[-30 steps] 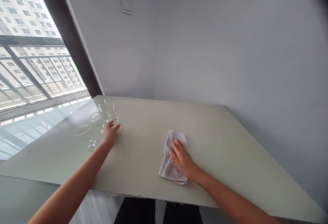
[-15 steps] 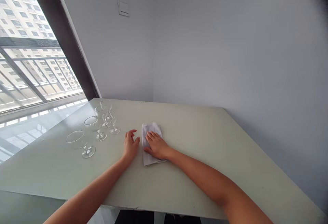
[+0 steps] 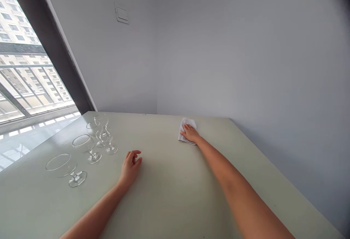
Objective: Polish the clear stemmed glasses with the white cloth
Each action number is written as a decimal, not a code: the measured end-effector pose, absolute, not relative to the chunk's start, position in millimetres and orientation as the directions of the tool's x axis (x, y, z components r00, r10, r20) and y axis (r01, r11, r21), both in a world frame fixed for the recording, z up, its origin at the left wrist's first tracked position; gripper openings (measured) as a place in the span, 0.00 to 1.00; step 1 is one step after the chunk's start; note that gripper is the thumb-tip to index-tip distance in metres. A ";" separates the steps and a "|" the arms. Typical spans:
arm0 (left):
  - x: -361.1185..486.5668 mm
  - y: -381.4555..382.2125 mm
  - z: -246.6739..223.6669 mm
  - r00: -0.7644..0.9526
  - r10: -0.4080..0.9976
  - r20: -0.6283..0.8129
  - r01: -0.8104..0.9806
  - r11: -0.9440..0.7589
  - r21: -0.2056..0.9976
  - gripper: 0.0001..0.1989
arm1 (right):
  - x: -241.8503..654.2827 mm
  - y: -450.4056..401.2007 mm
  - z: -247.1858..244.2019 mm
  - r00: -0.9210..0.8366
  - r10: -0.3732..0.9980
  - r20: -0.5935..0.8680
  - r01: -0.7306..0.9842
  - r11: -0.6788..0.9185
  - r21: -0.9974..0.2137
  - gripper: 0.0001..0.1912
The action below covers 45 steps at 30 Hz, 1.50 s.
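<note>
Along the near stretch of a pale green counter [image 3: 169, 199], a person's bare forearms reach in from the bottom of the view. Closest in, the left grip [image 3: 130, 168] rests on the surface, narrow and loosely curled, holding nothing, just beside the glassware. Four clear stemmed goblets [image 3: 81, 143] stand upright in a ragged line running away along the window side, the nearest goblet [image 3: 61, 166] well forward of the others. The farthest two overlap so closely that it is hard to tell whether they touch. Farther out, the right arm has just stretched forward: the right grip [image 3: 189, 132] lies wide and flat, palm pressing down on a folded white cloth [image 3: 191, 123], which has slid from mid-counter to near the far edge, well apart from the goblets and the left grip. Beyond the counter, a grey wall [image 3: 232, 49] carries a small switch plate [image 3: 121, 13]. At left, a dark window frame [image 3: 51, 49] looks out on a balcony railing [image 3: 27, 86] and pale apartment blocks [image 3: 19, 24].
</note>
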State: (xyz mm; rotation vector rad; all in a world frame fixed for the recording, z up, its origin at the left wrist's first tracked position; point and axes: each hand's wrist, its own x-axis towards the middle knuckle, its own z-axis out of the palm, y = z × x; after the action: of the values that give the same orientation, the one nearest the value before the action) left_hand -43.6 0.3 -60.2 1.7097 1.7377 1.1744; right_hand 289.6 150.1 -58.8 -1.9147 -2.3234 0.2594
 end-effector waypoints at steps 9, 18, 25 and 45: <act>-44.3 0.3 -60.0 -0.142 0.963 0.227 0.624 -0.090 0.777 0.12 | 449.7 92.1 -62.0 0.298 0.954 -0.042 0.944 -0.301 -0.137 0.33; -33.9 -2.7 -52.6 -0.122 0.975 0.184 0.690 -0.050 0.722 0.13 | 428.5 54.5 -58.0 0.360 0.933 -0.031 0.927 -0.361 -0.102 0.33; -35.2 -2.4 -53.0 -0.101 0.974 0.205 0.708 -0.074 0.703 0.12 | 279.7 45.9 -58.7 -0.116 0.992 -0.044 0.984 0.109 -0.143 0.34; -40.1 -3.2 -53.4 -0.074 0.978 0.194 0.702 -0.087 0.707 0.12 | 300.1 -147.7 -37.2 -0.414 0.907 -0.074 0.846 0.354 -0.399 0.34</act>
State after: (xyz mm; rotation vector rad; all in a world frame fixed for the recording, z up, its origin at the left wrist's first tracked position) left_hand -40.1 -3.2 -53.4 1.8200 1.8051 0.9696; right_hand 300.1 -147.7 -37.2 -1.6009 -2.4495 0.5732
